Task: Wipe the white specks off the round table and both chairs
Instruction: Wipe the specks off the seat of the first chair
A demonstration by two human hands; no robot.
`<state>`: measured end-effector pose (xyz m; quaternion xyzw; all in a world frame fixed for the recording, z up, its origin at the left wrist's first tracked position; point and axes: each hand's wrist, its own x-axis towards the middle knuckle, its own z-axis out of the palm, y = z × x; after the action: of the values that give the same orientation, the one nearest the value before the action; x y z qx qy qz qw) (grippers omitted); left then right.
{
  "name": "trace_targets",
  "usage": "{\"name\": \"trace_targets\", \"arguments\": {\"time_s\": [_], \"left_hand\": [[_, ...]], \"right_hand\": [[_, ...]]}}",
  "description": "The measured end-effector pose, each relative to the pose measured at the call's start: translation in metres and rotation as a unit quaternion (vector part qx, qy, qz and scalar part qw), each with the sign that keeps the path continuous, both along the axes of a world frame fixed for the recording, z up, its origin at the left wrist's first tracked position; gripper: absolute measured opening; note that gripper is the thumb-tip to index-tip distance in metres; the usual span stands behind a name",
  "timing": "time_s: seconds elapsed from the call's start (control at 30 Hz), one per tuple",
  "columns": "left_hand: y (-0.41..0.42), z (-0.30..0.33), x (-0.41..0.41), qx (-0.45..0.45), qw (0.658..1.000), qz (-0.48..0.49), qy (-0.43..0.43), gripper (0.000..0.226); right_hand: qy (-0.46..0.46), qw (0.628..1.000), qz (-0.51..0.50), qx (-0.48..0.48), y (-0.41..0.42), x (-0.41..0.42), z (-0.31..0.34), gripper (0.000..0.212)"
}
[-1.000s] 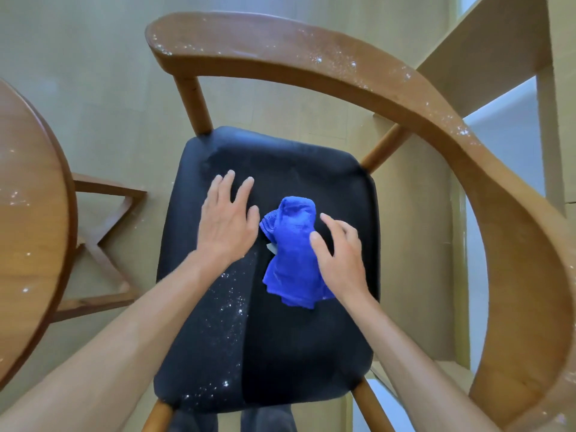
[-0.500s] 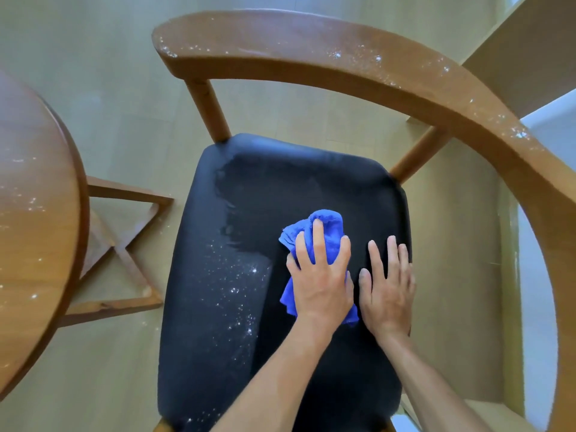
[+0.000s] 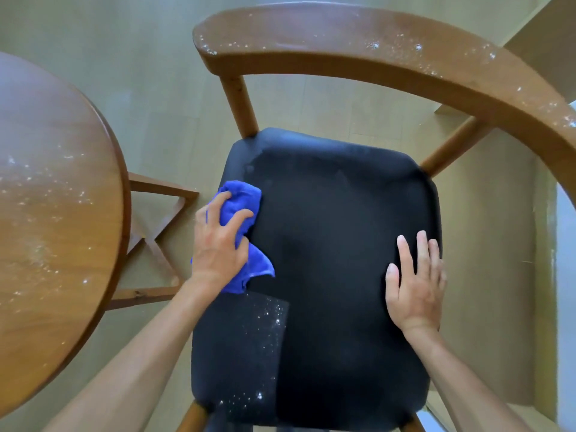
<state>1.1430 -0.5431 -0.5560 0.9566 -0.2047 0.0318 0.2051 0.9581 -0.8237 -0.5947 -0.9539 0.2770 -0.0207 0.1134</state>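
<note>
Below me stands a wooden chair with a black seat (image 3: 327, 232) and a curved wooden backrest (image 3: 358, 48) dotted with white specks. My left hand (image 3: 218, 244) grips a bunched blue cloth (image 3: 238, 202) at the seat's left edge. My right hand (image 3: 414, 282) lies flat, fingers apart, on the seat's right side. White specks (image 3: 265, 325) cover the seat's near left part; the rest of the seat looks dark and clean. The round wooden table (image 3: 53, 213) at the left carries scattered white specks.
The table's crossed wooden base (image 3: 156, 241) shows on the beige floor between table and chair. A pale wall or panel (image 3: 551, 42) rises at the upper right behind the backrest.
My left hand has dragged the blue cloth from the seat's middle to its left edge. The specks in the seat's middle left are gone. My right hand has stayed flat at the right.
</note>
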Motion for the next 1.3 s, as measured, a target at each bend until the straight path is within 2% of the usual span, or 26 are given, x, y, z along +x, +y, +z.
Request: {"name": "trace_targets", "arguments": {"time_s": [0.07,0.13,0.27,0.37,0.43,0.57,0.67,0.93,1.0,1.13,1.23,1.3], "left_hand": [[0.002,0.003,-0.011,-0.016,0.996,0.075,0.040,0.039],[0.005,0.004,-0.032,-0.034,0.992,0.106,0.063,0.043],[0.015,-0.001,-0.104,-0.015,1.000,-0.016,0.010,0.048],[0.008,-0.004,-0.161,0.031,0.990,-0.133,0.019,0.041],[0.009,-0.006,-0.161,0.056,0.981,-0.182,0.021,0.037],[0.008,-0.007,-0.117,0.046,0.975,-0.219,0.003,0.035],[-0.015,-0.006,-0.080,0.018,0.984,-0.176,0.001,0.035],[-0.078,-0.006,0.098,-0.005,0.998,0.019,0.052,0.033],[-0.078,-0.004,0.112,-0.018,0.998,0.025,0.063,0.035],[-0.043,-0.003,0.092,-0.067,0.993,0.055,0.079,0.036],[0.015,-0.001,0.021,-0.087,0.982,0.118,0.121,0.038],[0.047,0.002,-0.039,-0.092,0.977,0.119,0.149,0.038]], "right_hand": [[-0.008,1.000,0.002,-0.010,0.001,0.001,-0.001,0.052],[-0.015,1.000,-0.011,-0.020,0.007,0.007,-0.002,0.052],[-0.014,0.998,-0.062,-0.005,0.030,0.023,0.003,0.054],[-0.024,0.999,0.040,-0.017,0.053,0.037,0.005,0.051],[-0.030,0.995,0.096,-0.028,0.068,0.046,0.004,0.049],[-0.010,0.995,0.091,-0.037,0.077,0.047,0.000,0.050],[-0.009,0.995,0.091,-0.036,0.075,0.046,0.000,0.052],[-0.021,0.995,0.087,-0.033,0.077,0.047,-0.002,0.053],[-0.024,0.995,0.088,-0.032,0.076,0.048,-0.002,0.053],[-0.016,0.995,0.089,-0.031,0.076,0.048,-0.001,0.053],[-0.009,0.996,0.089,-0.030,0.077,0.048,-0.001,0.053],[-0.004,0.996,0.087,-0.029,0.078,0.048,-0.001,0.053]]}}
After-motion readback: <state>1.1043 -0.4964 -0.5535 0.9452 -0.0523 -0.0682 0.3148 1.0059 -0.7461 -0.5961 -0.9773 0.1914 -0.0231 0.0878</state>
